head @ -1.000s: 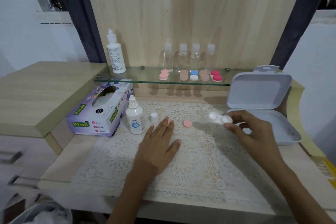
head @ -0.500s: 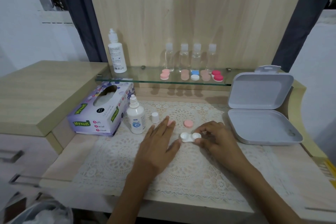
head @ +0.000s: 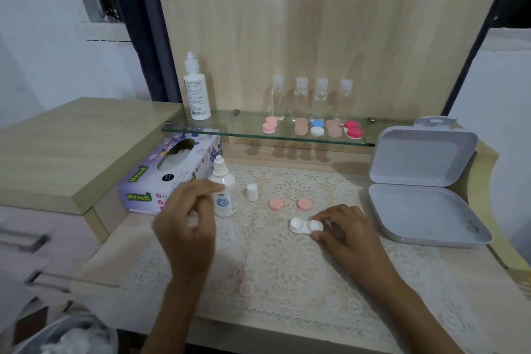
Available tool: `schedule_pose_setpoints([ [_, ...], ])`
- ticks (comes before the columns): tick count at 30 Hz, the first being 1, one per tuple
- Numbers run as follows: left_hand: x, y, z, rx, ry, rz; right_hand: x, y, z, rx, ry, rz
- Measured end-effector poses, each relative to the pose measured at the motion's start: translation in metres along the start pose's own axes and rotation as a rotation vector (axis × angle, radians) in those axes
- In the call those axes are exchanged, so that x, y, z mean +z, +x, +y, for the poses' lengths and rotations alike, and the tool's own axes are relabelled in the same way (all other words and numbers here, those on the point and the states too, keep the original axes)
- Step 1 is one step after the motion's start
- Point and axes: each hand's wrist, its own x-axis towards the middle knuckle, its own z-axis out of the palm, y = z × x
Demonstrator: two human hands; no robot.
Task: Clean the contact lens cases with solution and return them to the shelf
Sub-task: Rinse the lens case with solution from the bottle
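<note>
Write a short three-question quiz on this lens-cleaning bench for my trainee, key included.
1. True or false: both pink caps are screwed onto the white lens case.
2. Which thing does the right hand pinch? A) the tissue box B) the white lens case C) the small white cap
3. How many clear bottles stand on the glass shelf?
Key: 1 false, they lie loose on the lace mat; 2 B; 3 four.
</note>
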Motion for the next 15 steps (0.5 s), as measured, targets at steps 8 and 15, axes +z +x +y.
schedule_pose_setpoints([
  [8,0.002,0.103,-0.089,-0.445,0.457,-0.431,0.002,0.000,0.001,-0.008,-0.037,-0.012],
  [15,0.032,0.129,-0.146,-0.190,1.044,-1.053,0.003,0.000,0.001,-0.012,-0.047,-0.010],
])
